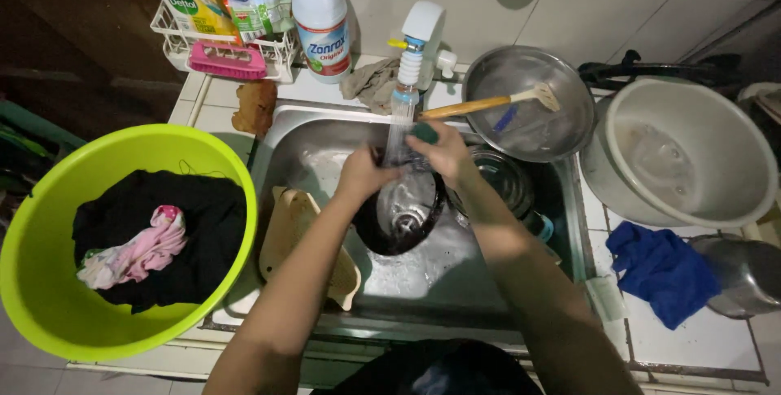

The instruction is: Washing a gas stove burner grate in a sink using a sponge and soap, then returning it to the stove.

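both hands rinse a black pan (399, 224) under running tap (419, 37).

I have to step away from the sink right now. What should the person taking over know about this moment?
Left hand grips the rim of the dark bowl, held in the sink under the running tap.
Right hand presses a green sponge at the bowl's far edge.
Done: bowl wet, scrubbing under way.
Left: a glass bowl in the sink and the steel pan holding a wooden spatula.

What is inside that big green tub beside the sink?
The green tub holds a heap of black cloth with a pink and white garment on top. Whatever lies under the heap is covered.
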